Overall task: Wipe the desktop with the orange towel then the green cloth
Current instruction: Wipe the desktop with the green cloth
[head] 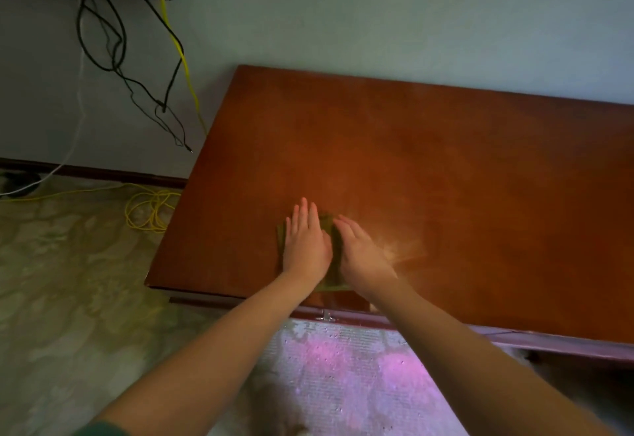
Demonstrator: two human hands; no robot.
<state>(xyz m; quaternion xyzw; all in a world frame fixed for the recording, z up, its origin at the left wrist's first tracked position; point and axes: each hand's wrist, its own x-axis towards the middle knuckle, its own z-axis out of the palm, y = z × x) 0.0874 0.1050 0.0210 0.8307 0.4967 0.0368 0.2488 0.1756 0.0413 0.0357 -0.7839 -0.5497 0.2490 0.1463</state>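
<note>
Pressing the green cloth [335, 247] flat on the desktop [446, 178] with both hands.

The left hand [306, 241] lies palm-down on the cloth's left part, fingers straight and close together, pointing toward the wall. The right hand [360, 252] lies just beside it, also palm-down, its straight fingers angled toward the left hand. Neither hand curls round the fabric (only strips of green show, between the hands and at their edges). The cloth sits near the desktop's front edge, toward its left end. A pale streak [406, 250] marks the wood just right of the right hand. Black cables [115, 41] and a yellow cable [185, 58] hang down the wall left of the desk.
</note>
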